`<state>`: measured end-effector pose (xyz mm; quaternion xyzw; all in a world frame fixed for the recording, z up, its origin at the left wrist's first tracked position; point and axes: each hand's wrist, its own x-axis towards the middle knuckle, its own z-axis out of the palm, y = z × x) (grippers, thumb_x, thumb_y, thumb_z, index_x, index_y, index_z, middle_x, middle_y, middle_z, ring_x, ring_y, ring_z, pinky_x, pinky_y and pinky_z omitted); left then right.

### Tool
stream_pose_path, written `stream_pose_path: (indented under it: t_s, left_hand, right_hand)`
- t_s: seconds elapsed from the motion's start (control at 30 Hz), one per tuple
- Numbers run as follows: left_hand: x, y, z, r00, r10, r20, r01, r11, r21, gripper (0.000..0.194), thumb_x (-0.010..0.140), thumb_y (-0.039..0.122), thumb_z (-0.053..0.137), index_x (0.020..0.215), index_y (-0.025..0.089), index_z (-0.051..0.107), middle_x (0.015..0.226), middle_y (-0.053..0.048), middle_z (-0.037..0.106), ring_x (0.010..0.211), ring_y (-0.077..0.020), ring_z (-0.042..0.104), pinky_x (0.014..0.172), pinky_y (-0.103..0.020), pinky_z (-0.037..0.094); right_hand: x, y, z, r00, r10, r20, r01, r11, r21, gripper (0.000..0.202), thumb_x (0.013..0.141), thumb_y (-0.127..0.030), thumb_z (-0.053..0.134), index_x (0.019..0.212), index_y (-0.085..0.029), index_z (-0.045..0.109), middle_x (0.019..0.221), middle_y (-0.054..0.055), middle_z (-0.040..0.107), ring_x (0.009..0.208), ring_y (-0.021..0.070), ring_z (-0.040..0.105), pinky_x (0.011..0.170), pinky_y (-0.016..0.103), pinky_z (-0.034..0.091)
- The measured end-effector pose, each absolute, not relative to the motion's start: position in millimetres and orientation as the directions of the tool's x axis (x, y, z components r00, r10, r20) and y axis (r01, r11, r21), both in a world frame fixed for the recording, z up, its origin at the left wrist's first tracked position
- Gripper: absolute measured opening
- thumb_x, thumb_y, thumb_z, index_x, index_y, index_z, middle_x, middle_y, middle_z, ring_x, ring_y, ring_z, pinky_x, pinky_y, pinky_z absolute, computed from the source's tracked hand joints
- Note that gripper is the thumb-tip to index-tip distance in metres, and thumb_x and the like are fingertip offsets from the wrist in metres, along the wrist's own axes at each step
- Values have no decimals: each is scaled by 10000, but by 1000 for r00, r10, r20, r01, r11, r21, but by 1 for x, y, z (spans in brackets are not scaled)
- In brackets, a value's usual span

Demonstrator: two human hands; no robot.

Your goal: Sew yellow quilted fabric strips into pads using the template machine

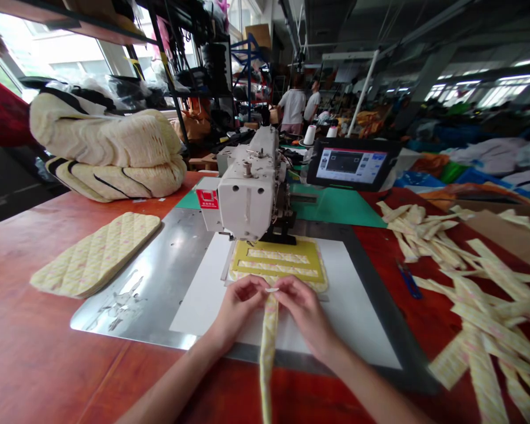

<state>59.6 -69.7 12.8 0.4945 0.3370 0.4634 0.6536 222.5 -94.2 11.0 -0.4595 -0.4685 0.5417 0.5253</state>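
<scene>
Both hands meet in front of the sewing machine (249, 194), pinching the top end of a pale yellow fabric strap (268, 341). My left hand (242, 303) grips that end from the left, with fingers closed. My right hand (302, 309) pinches it from the right. A small white edge shows between the fingertips, and the strap hangs down toward me. Just beyond the fingers lies a yellow slotted template (278, 261), with quilted fabric showing through its slots, under the machine head.
Left on the red table (17, 347) lies a stack of quilted pads (97, 253), with bundled cream fabric (110, 147) behind. A control screen (353, 164) stands at right. Several loose straps (486, 318) and blue thread snips (408, 280) lie on the right. Two people stand far back.
</scene>
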Motion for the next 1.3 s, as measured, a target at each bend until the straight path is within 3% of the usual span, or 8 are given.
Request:
stream_pose_path:
  t_s: [0.3,0.53,0.87,1.0,1.07,1.13,1.2,1.3]
  left_hand:
    - [59,-69,4,321,944,68,-195,-5,981,272,827,368,791,863,119,688,862,-49,681,822,-132,623,795,-227,491]
    - [62,-73,9,245,957,155,-206,-105,973,256,858,353,764,884,128,644,843,-35,653,807,-130,623,775,-235,505]
    - [71,-78,3,98,982,159,-285,-125,950,247,850,316,775,880,146,599,848,-13,622,815,-110,612,753,-205,496]
    - [69,-78,1,114,984,139,-327,-95,940,282,845,331,774,885,154,558,863,-20,616,822,-124,617,767,-236,512]
    - [64,-76,3,152,981,119,-273,-74,959,273,852,340,759,905,155,566,911,-42,638,864,-145,633,797,-259,524]
    - [57,-75,7,187,975,118,-155,-89,984,232,871,339,729,928,151,606,1007,-77,656,925,-170,644,820,-277,536]
    - [49,-74,13,222,964,150,-26,-148,989,172,903,321,679,932,153,655,1117,-103,645,990,-192,645,832,-290,546]
    - [36,-73,18,264,932,249,144,-294,945,108,925,243,617,923,176,702,1215,-104,609,1065,-204,627,850,-292,540]
  right_hand:
    - [230,-95,8,-20,989,148,79,149,-986,332,893,-444,651,878,-113,638,910,59,633,883,101,629,800,160,521]
    - [229,-90,10,-69,994,-80,-23,-81,-996,525,808,-588,718,914,-80,637,907,81,644,816,109,620,727,180,509]
    - [213,-99,4,-52,980,-191,-404,-195,-894,480,773,-491,802,1033,-129,623,1090,69,640,977,102,621,885,196,521]
    - [234,-87,29,-4,1000,9,18,9,-1000,394,858,-499,713,974,-126,662,985,76,658,900,124,639,822,223,521]
    - [250,-72,50,-49,943,330,444,317,-838,286,924,-415,649,960,-135,698,966,77,659,899,129,622,843,242,498]
    - [259,-53,64,-243,802,545,698,535,-477,224,986,-301,551,998,-147,713,976,82,654,943,142,593,910,278,467]
    - [257,-34,67,-464,699,543,759,630,-163,271,1014,-207,448,1022,-141,711,950,94,644,948,159,565,907,302,446]
    - [239,-10,47,-625,662,414,736,676,32,346,1016,-139,358,955,-127,698,869,109,614,885,171,534,824,304,438]
